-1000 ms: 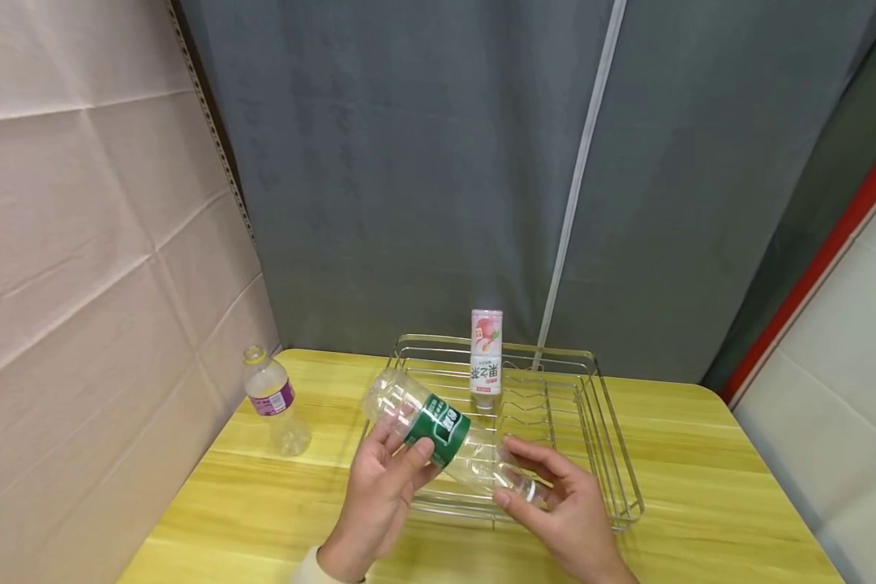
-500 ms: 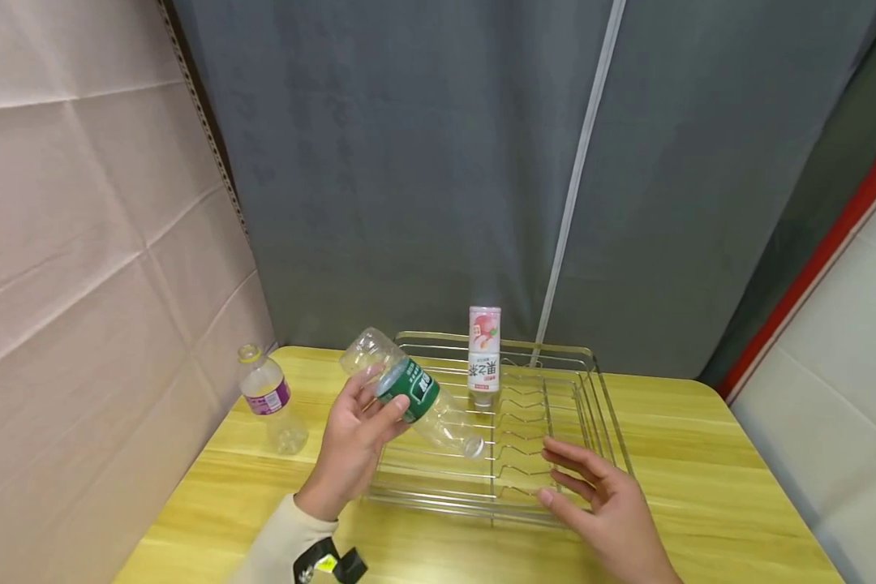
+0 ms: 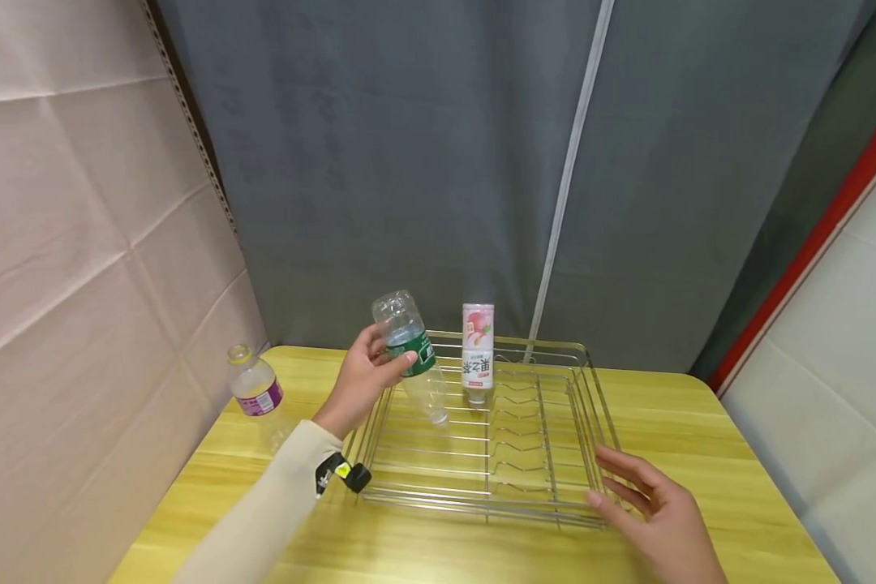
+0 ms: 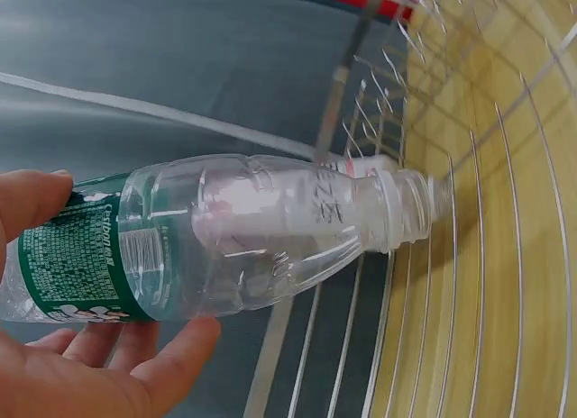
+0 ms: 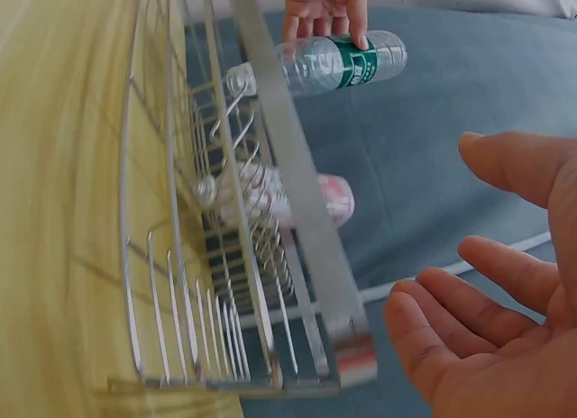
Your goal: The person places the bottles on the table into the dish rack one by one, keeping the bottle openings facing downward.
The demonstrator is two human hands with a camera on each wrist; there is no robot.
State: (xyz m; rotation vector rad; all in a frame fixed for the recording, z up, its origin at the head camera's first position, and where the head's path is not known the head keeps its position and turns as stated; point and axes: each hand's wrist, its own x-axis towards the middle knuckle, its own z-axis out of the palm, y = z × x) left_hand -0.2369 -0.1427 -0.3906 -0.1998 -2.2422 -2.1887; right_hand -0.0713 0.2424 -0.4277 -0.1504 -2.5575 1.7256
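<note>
My left hand (image 3: 361, 375) grips a clear plastic bottle (image 3: 418, 355) around its green label. The bottle is tilted upside down, its open neck pointing down into the left part of a metal wire dish rack (image 3: 482, 508). In the left wrist view the neck of this bottle (image 4: 297, 229) hangs close over the wires, thumb on one side and fingers on the other. Inside the rack a pink-and-white labelled bottle (image 3: 478, 349) stands inverted. My right hand (image 3: 653, 507) is beside the rack's front right corner, fingers spread and holding nothing.
At the left of the wooden table (image 3: 701, 454) stands an uncapped bottle (image 3: 259, 397) with a purple label, partly behind my left forearm. A grey curtain (image 3: 394, 162) hangs behind the table. Pale cloth (image 3: 80, 284) covers the left side.
The right hand has let go of the green-labelled bottle's neck and moved right. The left hand has carried the bottle away over the rack and turned it more upright, neck down.
</note>
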